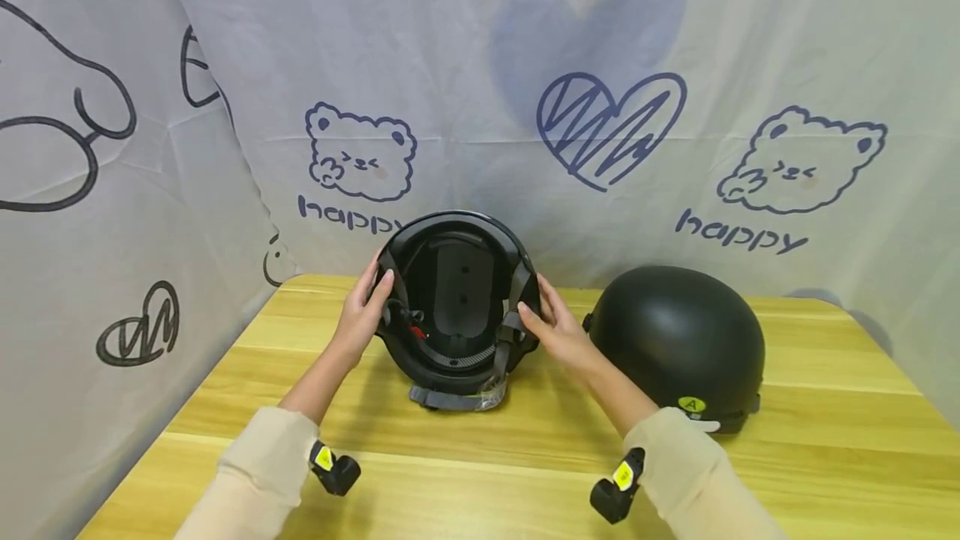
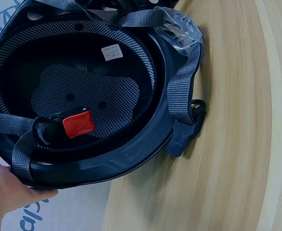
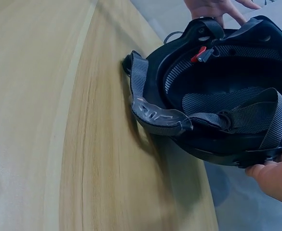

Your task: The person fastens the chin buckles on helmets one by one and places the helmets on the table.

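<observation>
A black helmet (image 1: 450, 273) is tipped up with its hollow inside facing me. My left hand (image 1: 358, 322) grips its left rim, thumb on the near side and the other fingers mostly hidden behind the shell. On the opposite side my right hand (image 1: 561, 336) holds the rim in the same way. Grey webbing straps (image 2: 179, 91) hang from the helmet down by the table. A red buckle piece (image 2: 78, 124) shows against the dark padding in the left wrist view. Clear plastic (image 2: 181, 31) wraps part of the strap.
To the right of my right hand, a second black helmet (image 1: 675, 340) sits dome up on the wooden table (image 1: 450, 482). It carries a yellow sticker (image 1: 692, 404) marked A. A white cloth (image 1: 465, 40) with drawn hearts and bears hangs behind the table and along the left.
</observation>
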The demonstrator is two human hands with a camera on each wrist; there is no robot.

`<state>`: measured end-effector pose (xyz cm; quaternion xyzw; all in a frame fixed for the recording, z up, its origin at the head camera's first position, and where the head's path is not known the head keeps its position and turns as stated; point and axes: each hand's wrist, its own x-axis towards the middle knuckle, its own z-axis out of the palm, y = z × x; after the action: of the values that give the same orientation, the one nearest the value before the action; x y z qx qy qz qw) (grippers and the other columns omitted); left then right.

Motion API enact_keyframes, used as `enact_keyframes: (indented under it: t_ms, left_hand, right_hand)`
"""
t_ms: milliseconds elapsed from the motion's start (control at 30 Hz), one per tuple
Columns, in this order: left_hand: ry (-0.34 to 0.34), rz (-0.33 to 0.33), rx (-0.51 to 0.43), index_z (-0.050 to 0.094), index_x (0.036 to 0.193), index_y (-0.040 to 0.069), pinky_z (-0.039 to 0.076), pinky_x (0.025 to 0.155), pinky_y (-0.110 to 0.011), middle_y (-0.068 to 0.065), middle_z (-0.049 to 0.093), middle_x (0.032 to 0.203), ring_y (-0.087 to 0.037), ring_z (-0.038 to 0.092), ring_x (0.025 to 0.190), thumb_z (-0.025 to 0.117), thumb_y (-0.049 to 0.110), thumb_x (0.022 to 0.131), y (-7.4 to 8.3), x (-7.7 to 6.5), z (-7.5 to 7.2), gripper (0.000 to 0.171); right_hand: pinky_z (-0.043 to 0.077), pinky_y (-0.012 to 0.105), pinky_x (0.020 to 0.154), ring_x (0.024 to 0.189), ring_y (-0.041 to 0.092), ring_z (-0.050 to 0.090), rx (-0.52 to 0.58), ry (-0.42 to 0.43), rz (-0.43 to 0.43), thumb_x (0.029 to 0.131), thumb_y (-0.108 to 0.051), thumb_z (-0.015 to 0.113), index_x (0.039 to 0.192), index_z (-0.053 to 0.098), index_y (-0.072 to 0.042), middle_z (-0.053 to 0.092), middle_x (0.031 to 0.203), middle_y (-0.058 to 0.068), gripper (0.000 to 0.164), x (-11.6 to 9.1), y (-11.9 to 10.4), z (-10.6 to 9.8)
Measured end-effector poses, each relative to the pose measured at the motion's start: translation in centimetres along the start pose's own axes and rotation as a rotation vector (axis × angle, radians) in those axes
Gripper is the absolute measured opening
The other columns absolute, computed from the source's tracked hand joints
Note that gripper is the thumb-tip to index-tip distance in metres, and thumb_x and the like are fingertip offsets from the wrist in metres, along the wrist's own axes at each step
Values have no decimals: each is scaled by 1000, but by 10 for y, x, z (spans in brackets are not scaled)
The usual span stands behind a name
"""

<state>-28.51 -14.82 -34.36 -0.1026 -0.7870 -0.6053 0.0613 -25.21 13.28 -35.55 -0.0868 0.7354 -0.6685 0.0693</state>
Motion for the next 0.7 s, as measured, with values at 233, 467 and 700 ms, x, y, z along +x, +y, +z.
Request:
enact_keyframes:
  t_ms: [233,467,700]
  left_hand:
    - [3,-75,14,19,150,14,20,115,-46,-12,17,155,-28,17,143,37,34,99,4,-1,-1,57]
    - [8,-88,-2,22,149,11,23,114,-46,-18,24,152,-30,24,140,39,32,99,1,0,-1,56]
    - [4,-107,-2,26,146,4,23,114,-44,-18,23,152,-31,24,140,40,28,99,-3,-2,0,55]
  right_hand:
    - [28,50,111,140,33,25,-15,30,-6,96,-25,51,150,11,-16,17,156,11,68,0,0,-2]
    - [28,49,111,140,34,25,-44,72,-2,94,-26,55,148,19,-12,22,154,14,67,0,-1,-2]
    - [29,49,110,138,36,27,-69,115,24,92,-25,57,146,23,-8,26,151,19,66,1,2,-2]
